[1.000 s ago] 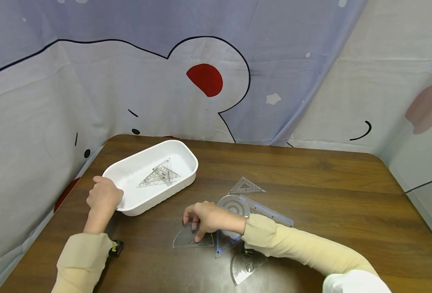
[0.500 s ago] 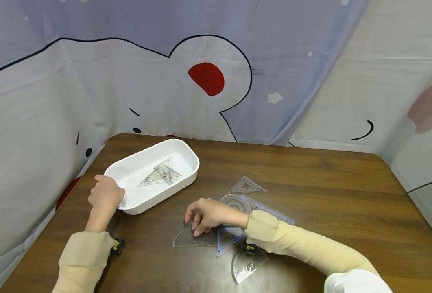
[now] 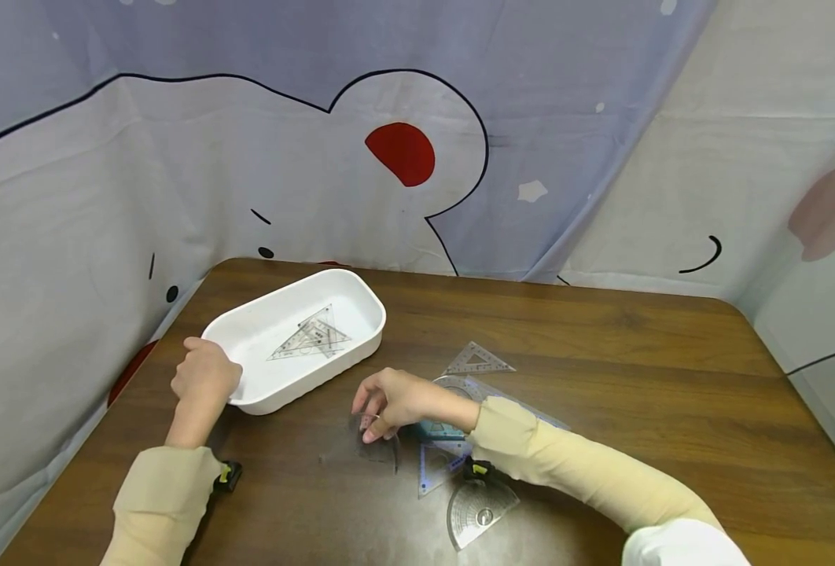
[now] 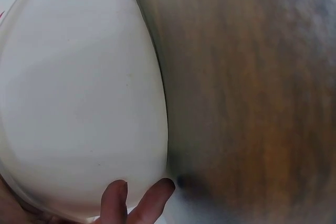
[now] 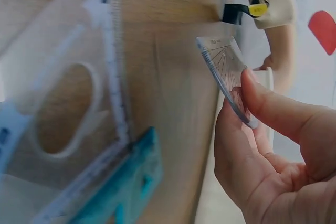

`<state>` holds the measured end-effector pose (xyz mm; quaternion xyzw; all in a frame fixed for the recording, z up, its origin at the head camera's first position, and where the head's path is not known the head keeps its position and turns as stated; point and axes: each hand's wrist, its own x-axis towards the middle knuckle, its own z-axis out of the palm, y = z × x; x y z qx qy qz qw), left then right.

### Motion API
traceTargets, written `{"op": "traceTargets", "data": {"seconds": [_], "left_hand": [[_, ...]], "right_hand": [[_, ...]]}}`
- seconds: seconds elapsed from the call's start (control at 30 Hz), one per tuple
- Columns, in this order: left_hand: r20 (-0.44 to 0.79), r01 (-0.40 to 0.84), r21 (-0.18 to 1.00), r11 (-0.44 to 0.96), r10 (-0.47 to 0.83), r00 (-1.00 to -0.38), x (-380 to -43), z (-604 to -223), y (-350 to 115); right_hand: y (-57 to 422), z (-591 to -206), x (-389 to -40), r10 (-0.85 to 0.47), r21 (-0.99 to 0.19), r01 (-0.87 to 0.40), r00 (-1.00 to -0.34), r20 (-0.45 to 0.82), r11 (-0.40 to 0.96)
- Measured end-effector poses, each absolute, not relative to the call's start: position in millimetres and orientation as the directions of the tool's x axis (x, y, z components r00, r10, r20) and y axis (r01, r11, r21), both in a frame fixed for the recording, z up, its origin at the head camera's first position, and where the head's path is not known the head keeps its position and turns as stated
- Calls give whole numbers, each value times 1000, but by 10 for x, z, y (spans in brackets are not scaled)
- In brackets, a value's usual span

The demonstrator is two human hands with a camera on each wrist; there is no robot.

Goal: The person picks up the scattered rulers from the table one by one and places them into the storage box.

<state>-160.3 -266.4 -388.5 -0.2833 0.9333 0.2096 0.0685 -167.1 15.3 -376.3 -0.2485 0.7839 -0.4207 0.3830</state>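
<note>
My left hand (image 3: 205,373) grips the near left end of a white plastic tray (image 3: 297,393). In the left wrist view two fingertips lie against the tray's outer wall (image 4: 89,103). Two clear set squares (image 3: 310,338) overlap inside it. Between thumb and fingers my right hand (image 3: 392,405) pinches a clear semicircular protractor (image 5: 223,69), which is tilted and raised off the table. Just right of that hand lie a teal piece (image 3: 442,430) and a clear set square with blue print (image 3: 437,465), both partly covered by the hand or sleeve.
A second clear protractor (image 3: 481,515) lies nearest me on the wooden table (image 3: 637,354). Beyond the right forearm are a round clear template (image 3: 453,382), partly hidden, a clear ruler (image 3: 516,402) and a small clear set square (image 3: 476,360). A patterned cloth (image 3: 283,173) hangs behind.
The protractor lay flat on the table under my right fingers; now it is pinched, lifted and tilted. My right hand has risen slightly. The left hand and tray stay in place.
</note>
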Motion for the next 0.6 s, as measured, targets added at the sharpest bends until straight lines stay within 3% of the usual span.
{"op": "traceTargets", "data": {"seconds": [0.6], "left_hand": [[-237,-546,351,761,-492,-838,-1618,-3881,-2671]], "right_hand": [[53,-3492,-1868,-731,-875,-77,-588,-346,477]]}}
